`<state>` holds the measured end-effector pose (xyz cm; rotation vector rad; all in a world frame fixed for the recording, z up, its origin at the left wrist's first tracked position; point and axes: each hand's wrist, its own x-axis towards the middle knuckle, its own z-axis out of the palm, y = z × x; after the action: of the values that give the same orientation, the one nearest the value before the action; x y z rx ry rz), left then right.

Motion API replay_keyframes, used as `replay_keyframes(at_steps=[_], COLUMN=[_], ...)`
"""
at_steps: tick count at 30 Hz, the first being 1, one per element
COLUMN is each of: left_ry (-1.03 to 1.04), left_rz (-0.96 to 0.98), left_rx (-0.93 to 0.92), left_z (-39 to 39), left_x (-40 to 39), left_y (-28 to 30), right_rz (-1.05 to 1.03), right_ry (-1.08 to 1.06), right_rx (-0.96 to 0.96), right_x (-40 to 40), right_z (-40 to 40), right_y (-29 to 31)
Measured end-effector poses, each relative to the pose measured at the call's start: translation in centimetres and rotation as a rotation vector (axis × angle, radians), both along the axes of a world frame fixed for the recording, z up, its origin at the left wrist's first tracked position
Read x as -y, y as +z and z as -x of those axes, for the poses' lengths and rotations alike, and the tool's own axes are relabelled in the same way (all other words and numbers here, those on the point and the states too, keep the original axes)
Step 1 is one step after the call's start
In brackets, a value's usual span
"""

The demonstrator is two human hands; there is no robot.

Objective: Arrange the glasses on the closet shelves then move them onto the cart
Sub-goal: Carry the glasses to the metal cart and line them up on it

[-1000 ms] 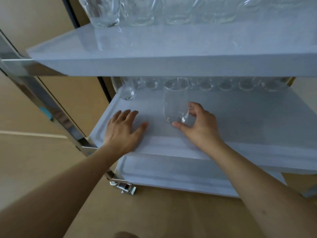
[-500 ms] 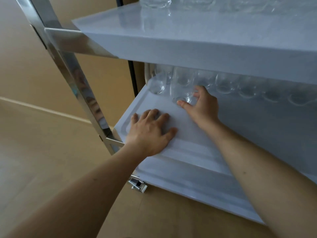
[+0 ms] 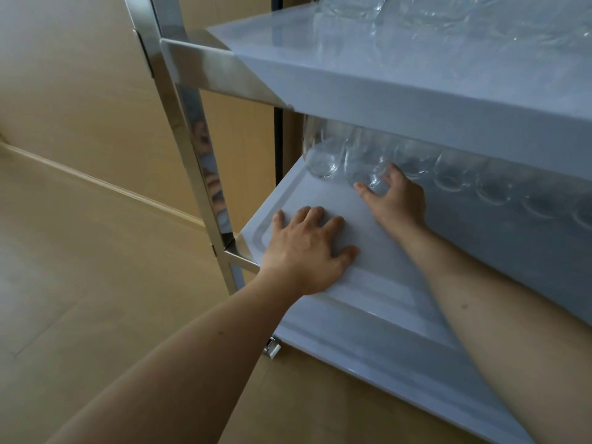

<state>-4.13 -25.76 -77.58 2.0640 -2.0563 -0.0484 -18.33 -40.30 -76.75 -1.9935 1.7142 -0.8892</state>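
Forearms: two bare arms enter from the bottom edge of the frame, one from lower left, one from lower right, both reaching up toward the centre.
Bottom shelf (image 3: 384,357): pale tray at lower centre and right, lowest tier of the cart, with a metal caster (image 3: 271,347) under its left corner.
Left hand (image 3: 307,251): centre of the frame, palm down on the front left corner of the middle shelf (image 3: 368,274), fingers straight and spread, holding nothing.
Right hand (image 3: 397,200): just right of and above the left hand, well apart from it, thumb and fingers curved round the base of a clear glass (image 3: 365,165).
Held glass: upright on the middle shelf, at the left end of the back row, just beside another glass (image 3: 320,155) at the shelf's corner.
Row of glasses (image 3: 480,181): clear, lined along the back of the middle shelf toward the right edge, tops hidden by the tier above.
Metal frame (image 3: 192,149): shiny upright post, left of centre.
Top shelf (image 3: 416,91): upper right of the frame, more glasses (image 3: 352,8) on it, cut off by the top edge.
Floor (image 3: 80,251): tan, filling the left side.
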Motion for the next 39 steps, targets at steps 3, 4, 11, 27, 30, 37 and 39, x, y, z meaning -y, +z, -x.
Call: replay_keyframes(at_steps=[3,4,11,27,30,37,39], left_ry=[-0.013,-0.013,0.04,-0.181,-0.286,-0.566,-0.656], left_rz=[-0.018,-0.017,-0.111,-0.503,-0.43,-0.3,-0.261], left_rx=[-0.014,-0.041,-0.297,-0.283,-0.261,-0.183,-0.193], left_z=[-0.2,-0.3,2.0,14.9,19.8,34.3,38.7], left_x=[0.1,0.0,-6.1,-19.6,-19.3,-17.8,-18.0], left_y=[0.3,0.5,2.5,33.4,40.1,52.3,54.9], right_rz=[-0.036,-0.024,-0.095,-0.614,-0.581,-0.45,-0.413], right_ry=[-0.002,0.012,-0.011,-0.112,-0.188,-0.398,-0.49], right_rx=[-0.094,-0.12,-0.265,-0.187,-0.162,-0.018,-0.079], right_x=[-2.1,-3.3,-14.5,-36.4,-37.2,-40.5,-42.1], right_z=[0.5,0.8,6.0,20.2,24.6,37.8,41.6], right_y=[0.3,0.4,0.3,29.0,35.8,48.9,51.4])
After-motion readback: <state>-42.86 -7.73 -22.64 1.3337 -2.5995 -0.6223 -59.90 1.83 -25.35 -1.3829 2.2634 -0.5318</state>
